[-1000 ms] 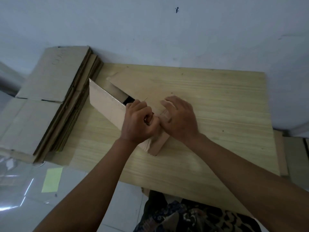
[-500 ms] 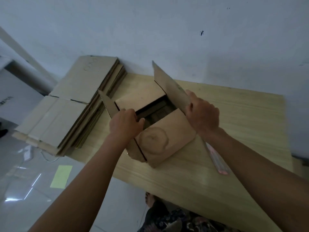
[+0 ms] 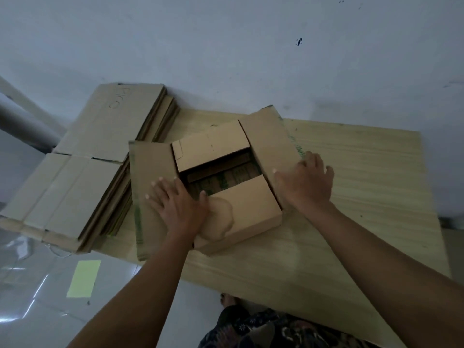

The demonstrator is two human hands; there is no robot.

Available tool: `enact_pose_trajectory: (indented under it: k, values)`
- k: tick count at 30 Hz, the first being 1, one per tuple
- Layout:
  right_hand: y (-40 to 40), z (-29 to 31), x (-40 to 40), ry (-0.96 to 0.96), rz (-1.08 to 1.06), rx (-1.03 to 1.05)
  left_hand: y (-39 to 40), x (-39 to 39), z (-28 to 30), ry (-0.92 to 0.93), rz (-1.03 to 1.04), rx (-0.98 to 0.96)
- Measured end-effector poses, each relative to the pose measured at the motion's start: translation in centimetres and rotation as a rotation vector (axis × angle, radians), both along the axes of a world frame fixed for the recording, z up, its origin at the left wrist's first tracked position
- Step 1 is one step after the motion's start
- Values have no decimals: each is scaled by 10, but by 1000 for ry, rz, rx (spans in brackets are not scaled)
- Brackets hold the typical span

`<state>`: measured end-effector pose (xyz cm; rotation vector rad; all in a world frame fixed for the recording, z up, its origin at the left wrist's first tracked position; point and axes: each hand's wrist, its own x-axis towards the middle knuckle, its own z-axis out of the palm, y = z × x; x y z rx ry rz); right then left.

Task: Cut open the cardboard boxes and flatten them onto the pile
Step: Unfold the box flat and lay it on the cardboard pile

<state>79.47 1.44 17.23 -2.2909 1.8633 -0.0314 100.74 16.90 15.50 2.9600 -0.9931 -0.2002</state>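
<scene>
A: Box [image 3: 236, 212] on the table [image 3: 351, 222]: where is it, and what are the hands doing?

B: It sits between both hands. The left hand [image 3: 179, 204] lies flat, fingers spread, pressing the left flap [image 3: 148, 172] outward. The right hand [image 3: 307, 183] lies flat too, fingers straight, pushing the right flap [image 3: 271, 136] down. Neither hand grasps anything.

A: And beyond the hands?

B: Two inner flaps lie half closed, with a dark gap between them. Past the left hand, a pile [image 3: 95, 156] of flattened cardboard rests beside the table, against the wall [image 3: 226, 46].

A: Which step is this?

B: Probably opening the top, with flattening not yet done. Next, likely, the inner flaps get spread, then the box collapsed and carried left onto the pile.
</scene>
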Motion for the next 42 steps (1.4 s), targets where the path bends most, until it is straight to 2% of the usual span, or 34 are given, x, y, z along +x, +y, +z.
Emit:
enact_pose_trajectory:
  k: [5, 9, 14, 18, 26, 33, 38, 40, 42]
  values:
    - [-4, -7, 55, 2, -30, 220, 10, 28, -12, 139, 109, -111]
    - [-11, -20, 75, 2, -134, 365, 2, 45, -13, 221, 182, -102]
    - [-12, -27, 77, -12, -119, 377, -12, 59, -8, 336, 184, -115]
    - [4, -25, 70, -59, -149, 369, -26, 72, -9, 362, 86, -222]
    - [26, -45, 73, -212, -247, 182, -37, 88, -18, 714, 3, -542]
    - [21, -59, 67, -384, -230, 121, -33, 103, -34, 980, 197, -691]
    - [33, -57, 77, -200, -242, 40, -40, 98, -35, 868, 115, -653]
    - [42, -54, 77, -168, -106, -127, -44, 92, -34, 799, 71, -639]
    - [46, -44, 82, -202, 128, -235, -47, 86, -35, 776, 41, -629]
